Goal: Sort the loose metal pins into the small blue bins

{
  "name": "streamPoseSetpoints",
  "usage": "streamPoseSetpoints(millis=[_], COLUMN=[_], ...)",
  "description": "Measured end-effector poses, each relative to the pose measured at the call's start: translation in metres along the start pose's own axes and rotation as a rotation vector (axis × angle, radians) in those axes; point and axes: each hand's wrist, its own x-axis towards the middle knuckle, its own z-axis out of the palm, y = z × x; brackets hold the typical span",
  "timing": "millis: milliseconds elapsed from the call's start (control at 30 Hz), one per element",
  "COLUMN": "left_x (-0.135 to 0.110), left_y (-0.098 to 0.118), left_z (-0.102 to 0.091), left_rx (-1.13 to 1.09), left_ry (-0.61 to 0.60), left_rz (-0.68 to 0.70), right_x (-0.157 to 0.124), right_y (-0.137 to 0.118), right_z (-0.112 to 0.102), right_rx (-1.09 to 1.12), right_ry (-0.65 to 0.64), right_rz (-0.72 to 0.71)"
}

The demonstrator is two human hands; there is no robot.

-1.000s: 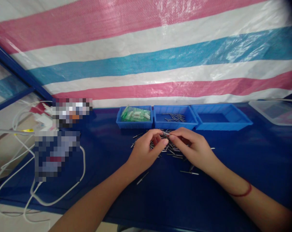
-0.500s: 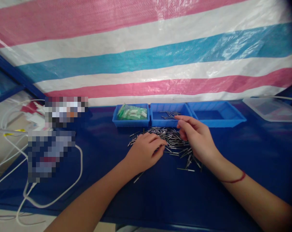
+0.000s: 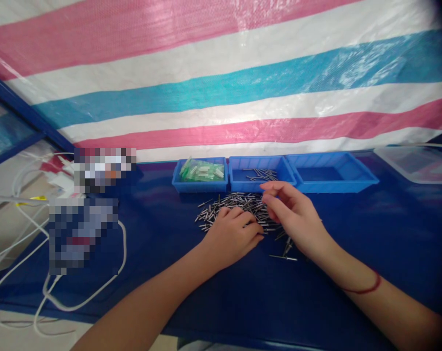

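A loose pile of blind rivets, thin silvery pins with thicker heads, lies on the blue table in front of the trays. My left hand rests palm down at the pile's near edge, thumb and forefinger closed together. Whatever is between them is hidden. Above the pile's right side is my right hand, its fingers loosely bent and the thumb a little apart from the forefinger. I see nothing held in it. Just beyond, the middle blue tray contains several rivets.
The left blue tray holds a green-tinted bag with white pieces. On the right stand another blue tray and a clear plastic lid or box. White cables loop across the table's left side. A striped sheet hangs behind.
My right hand has drawn back from the middle tray's front edge toward the pile. More rivets show in that tray. My left hand has shifted right and nearer me, its thumb and forefinger closing.
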Motion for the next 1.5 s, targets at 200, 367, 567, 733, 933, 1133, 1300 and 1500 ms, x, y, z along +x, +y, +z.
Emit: streamPoseSetpoints(millis=[200, 367, 567, 733, 933, 1133, 1300, 1500], left_x=[-0.002, -0.002, -0.001, -0.004, -0.003, -0.003, -0.003, -0.003], left_y=[0.005, 0.006, -0.002, -0.010, -0.010, -0.010, -0.010, -0.012], left_z=[-0.001, 0.002, -0.011, -0.019, -0.018, -0.022, -0.020, -0.016], left_rx=[0.051, 0.095, -0.030, -0.374, -0.612, -0.654, -0.657, -0.649], left_ry=[-0.033, -0.023, 0.138, 0.282, 0.368, 0.348, 0.382, 0.399], left_rz=[-0.042, -0.033, -0.121, -0.230, -0.396, -0.416, -0.374, -0.380], right_x=[0.001, -0.001, -0.009, -0.012, -0.015, -0.016, -0.015, -0.016], right_y=[0.001, 0.000, -0.008, -0.015, -0.014, -0.014, -0.014, -0.012], right_z=[0.000, 0.000, 0.000, 0.004, 0.006, 0.008, 0.009, 0.009], right_rx=[-0.028, -0.123, -0.317, -0.462, -0.343, -0.239, -0.117, -0.158], right_ry=[-0.023, -0.059, -0.213, -0.338, -0.378, -0.356, -0.293, -0.174], right_rz=[0.010, -0.049, -0.152, -0.192, -0.117, -0.045, 0.039, -0.073])
